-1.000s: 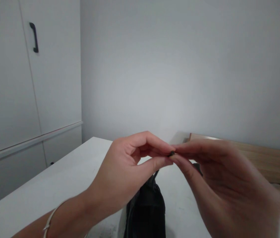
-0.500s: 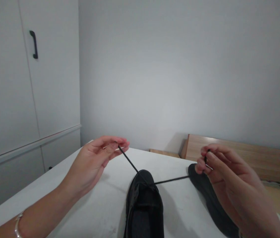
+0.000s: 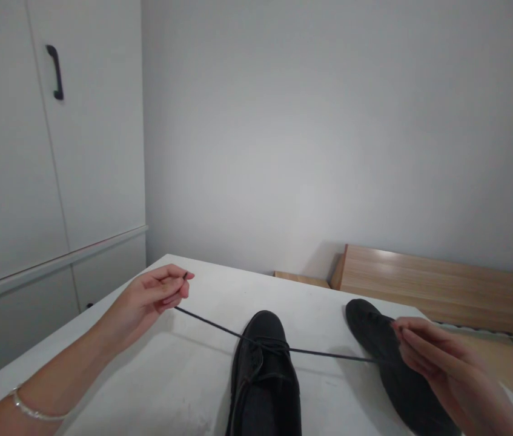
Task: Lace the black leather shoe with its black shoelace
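A black lace-up shoe (image 3: 269, 363) stands on the white table with its toe pointing away from me. Its black shoelace (image 3: 211, 323) runs out to both sides, stretched nearly straight and crossing over the tongue. My left hand (image 3: 154, 297) pinches one lace end, left of the shoe, with the dark tip poking out between thumb and fingers. To the right, my right hand (image 3: 442, 363) is closed on the other lace end, which passes in front of a second black shoe (image 3: 374, 339). That second shoe is partly hidden behind my right hand.
The white table (image 3: 220, 284) has its far edge near a grey wall (image 3: 306, 133). A wooden headboard-like panel (image 3: 410, 281) stands behind it at right. At left is a white cabinet (image 3: 97, 151) with a black handle (image 3: 56, 72).
Both hands have moved apart and lower, my left hand to the left and my right hand to the right. The lace has gone from slanting upward to nearly flat across the shoe.
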`<action>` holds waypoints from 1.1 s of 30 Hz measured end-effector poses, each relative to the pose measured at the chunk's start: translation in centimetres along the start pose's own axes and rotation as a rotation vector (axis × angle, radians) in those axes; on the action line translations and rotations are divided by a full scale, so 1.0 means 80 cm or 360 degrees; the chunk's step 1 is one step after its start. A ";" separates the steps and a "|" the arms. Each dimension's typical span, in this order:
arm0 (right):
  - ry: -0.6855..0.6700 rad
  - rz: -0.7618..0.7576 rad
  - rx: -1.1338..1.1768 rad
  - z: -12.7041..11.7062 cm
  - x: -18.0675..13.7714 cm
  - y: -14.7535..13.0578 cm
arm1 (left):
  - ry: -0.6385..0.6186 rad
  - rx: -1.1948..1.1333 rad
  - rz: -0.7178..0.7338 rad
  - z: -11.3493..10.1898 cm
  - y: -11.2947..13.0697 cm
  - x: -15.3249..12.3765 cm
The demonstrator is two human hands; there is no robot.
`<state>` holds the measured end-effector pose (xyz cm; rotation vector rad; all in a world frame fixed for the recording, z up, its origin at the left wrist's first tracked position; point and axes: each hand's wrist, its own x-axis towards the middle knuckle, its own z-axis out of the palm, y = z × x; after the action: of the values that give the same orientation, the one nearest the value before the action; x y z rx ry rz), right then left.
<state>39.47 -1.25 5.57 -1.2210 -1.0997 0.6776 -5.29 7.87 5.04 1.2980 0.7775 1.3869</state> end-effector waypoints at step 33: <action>-0.0537 -0.1060 -0.1017 0.142 -0.075 0.031 | -0.0633 0.1485 0.0378 0.114 -0.048 -0.063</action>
<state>27.16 -1.54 1.10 -1.1636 -1.9825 -0.0042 3.81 2.38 1.84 2.3614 1.0569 0.8730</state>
